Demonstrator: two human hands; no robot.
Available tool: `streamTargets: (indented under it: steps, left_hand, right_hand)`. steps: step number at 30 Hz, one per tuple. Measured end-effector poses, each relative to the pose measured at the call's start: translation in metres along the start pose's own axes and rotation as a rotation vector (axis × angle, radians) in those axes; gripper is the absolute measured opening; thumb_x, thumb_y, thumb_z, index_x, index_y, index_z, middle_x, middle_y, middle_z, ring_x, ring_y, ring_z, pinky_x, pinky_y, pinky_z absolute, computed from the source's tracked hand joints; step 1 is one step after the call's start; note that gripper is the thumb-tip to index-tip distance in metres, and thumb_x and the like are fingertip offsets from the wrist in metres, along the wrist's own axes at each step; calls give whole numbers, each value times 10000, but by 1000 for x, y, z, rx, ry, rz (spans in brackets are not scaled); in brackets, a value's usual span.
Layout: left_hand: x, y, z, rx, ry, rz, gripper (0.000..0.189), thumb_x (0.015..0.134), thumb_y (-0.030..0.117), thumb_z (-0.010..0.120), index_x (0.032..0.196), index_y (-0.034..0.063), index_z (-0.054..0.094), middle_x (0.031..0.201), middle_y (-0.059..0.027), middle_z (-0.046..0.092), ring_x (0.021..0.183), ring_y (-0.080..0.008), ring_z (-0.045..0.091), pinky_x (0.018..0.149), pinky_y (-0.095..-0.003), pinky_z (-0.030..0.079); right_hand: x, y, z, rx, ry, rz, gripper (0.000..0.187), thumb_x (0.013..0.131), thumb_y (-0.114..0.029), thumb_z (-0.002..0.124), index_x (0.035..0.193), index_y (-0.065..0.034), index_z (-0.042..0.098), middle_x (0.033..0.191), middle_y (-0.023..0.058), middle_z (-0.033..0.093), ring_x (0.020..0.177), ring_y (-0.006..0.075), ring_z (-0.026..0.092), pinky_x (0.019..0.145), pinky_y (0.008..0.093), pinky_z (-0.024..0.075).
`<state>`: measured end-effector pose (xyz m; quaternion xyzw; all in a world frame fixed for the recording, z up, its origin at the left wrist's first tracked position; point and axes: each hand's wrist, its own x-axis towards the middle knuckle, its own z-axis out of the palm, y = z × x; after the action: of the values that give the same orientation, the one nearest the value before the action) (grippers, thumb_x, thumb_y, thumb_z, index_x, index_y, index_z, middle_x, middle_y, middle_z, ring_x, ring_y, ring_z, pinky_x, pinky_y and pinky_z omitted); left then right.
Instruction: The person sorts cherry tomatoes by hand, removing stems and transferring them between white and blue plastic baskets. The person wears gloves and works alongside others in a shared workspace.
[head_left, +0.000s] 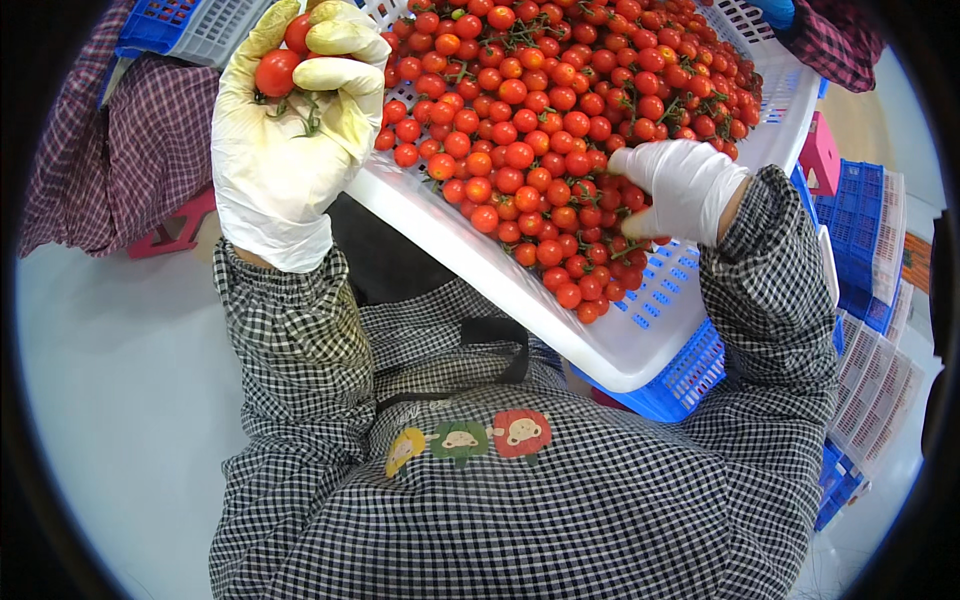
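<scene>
My left hand (296, 142), in a stained white glove, is raised palm up beside the tray's left end. Its curled fingers hold red cherry tomatoes (277, 73) with a green stem across the palm. A heap of cherry tomatoes (517, 156), some on green stems, lies in a white perforated plastic tray (487, 277). My right hand (679, 191), also gloved in white, reaches into the right side of the heap, palm down, thumb and fingers apart. Its fingertips touch the tomatoes; whether it grips one I cannot tell.
Beneath the tray is a blue plastic crate (679, 375). Blue and white crates (859, 232) are stacked at the right, near a pink stool (820, 154). Another person's checked sleeve (836, 45) shows at the upper right, and a person in checked clothing (157, 150) is at the left.
</scene>
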<state>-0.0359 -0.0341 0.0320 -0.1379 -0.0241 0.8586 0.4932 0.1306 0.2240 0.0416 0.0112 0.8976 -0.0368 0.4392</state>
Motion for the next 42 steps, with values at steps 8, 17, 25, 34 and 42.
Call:
streamTargets:
  steps: [8,17,25,34,42]
  left_hand:
    - [2,-5,0,-1,-19,-5,315,940,26,557,1248,-40,550,884,-53,472,805,-152,487,636,-270,452]
    - [4,-6,2,-16,-2,-6,337,935,46,573,1255,-50,536,971,-73,517,873,-186,521,668,-290,473]
    - [2,-10,3,-14,-27,-17,353,936,50,570,1272,-49,528,1005,-81,528,893,-191,524,681,-294,476]
    - [2,-10,-1,-24,-58,-26,337,935,45,563,1257,-53,534,975,-79,527,866,-181,523,679,-289,476]
    - [1,-11,2,-17,-78,-53,309,940,29,541,1241,-35,506,916,-54,494,833,-154,486,663,-273,455]
  right_hand:
    - [34,-46,31,331,140,25,442,802,-175,703,1127,11,467,949,228,641,912,405,655,776,460,539]
    - [43,-29,-24,818,241,-41,329,900,-147,677,1166,10,563,967,98,623,829,175,666,703,309,568]
    - [-40,0,11,-146,-220,88,498,705,-344,822,1008,-5,617,857,162,693,859,335,698,727,430,570]
    - [-21,-31,51,-72,-85,164,831,705,-187,835,1344,53,362,982,256,630,812,364,696,651,428,571]
    - [-35,18,19,511,206,161,549,903,-266,719,1279,22,441,927,205,660,860,303,669,750,367,547]
